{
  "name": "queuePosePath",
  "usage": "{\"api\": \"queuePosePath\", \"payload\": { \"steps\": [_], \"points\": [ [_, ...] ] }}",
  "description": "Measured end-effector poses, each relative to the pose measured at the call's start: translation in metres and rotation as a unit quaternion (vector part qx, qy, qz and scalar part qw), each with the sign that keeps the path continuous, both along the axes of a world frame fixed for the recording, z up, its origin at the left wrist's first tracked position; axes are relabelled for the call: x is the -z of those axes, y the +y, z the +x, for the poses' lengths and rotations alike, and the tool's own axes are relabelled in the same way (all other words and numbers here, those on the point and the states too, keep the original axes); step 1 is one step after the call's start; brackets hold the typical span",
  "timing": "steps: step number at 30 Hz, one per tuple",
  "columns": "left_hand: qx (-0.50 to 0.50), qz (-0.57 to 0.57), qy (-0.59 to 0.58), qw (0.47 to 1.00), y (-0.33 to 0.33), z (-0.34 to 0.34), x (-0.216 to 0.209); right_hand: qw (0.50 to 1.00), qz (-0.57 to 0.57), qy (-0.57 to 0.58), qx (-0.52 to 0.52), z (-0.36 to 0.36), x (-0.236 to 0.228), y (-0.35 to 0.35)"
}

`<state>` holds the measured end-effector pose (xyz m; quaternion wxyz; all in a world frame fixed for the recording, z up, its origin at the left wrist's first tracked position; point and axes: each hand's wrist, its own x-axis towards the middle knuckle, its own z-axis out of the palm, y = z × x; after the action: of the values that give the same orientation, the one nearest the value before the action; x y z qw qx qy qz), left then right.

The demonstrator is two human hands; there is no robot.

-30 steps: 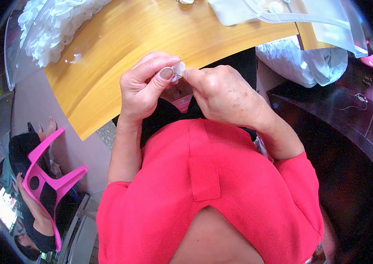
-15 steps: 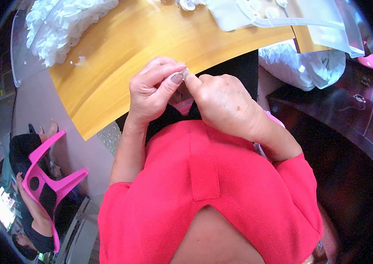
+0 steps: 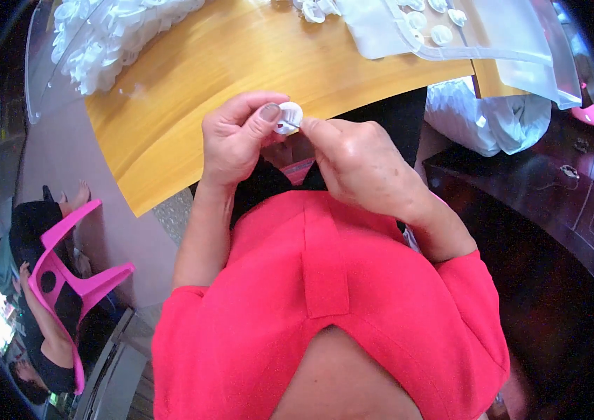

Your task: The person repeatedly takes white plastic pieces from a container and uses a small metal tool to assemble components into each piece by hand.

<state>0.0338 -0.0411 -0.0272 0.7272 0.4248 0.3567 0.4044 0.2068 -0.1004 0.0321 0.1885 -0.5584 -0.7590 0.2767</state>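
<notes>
Just off the near edge of the wooden table, my left hand (image 3: 237, 136) pinches a small round white plastic piece (image 3: 290, 112) between thumb and fingers. The piece is tilted and shows a slot and a small dark opening. My right hand (image 3: 363, 161) is closed at the piece's right side, thumb and forefinger pressed together. A thin dark sliver (image 3: 293, 124) runs from those fingertips onto the white piece; whether it is a tool or a part of the piece, I cannot tell.
A big heap of white pieces (image 3: 111, 42) lies at the far left beside a clear plastic sheet or bin wall. Loose round pieces (image 3: 442, 34) sit in a clear tray (image 3: 500, 54) at far right. A white bag (image 3: 486, 115) is below. At left, a person sits on a pink chair (image 3: 87, 287).
The white piece has been turned so its round face shows; before, fingers mostly hid it. My right hand has shifted slightly and its fingers now sit at the piece's right edge.
</notes>
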Motion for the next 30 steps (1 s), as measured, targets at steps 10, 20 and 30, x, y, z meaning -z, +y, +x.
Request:
{"api": "queuePosePath", "payload": {
  "steps": [10,20,30],
  "points": [
    [0.019,0.016,-0.075,0.997,0.003,-0.004,0.003,1.000,-0.003,0.006,-0.002,-0.001,-0.005,0.001],
    [0.061,0.153,0.031,0.986,0.006,0.001,0.000,0.996,-0.079,0.005,-0.027,0.006,-0.002,0.007],
    [0.000,0.095,0.103,0.990,-0.003,0.004,-0.010,0.983,0.067,-0.164,-0.045,-0.009,0.001,-0.004]
  ]
}}
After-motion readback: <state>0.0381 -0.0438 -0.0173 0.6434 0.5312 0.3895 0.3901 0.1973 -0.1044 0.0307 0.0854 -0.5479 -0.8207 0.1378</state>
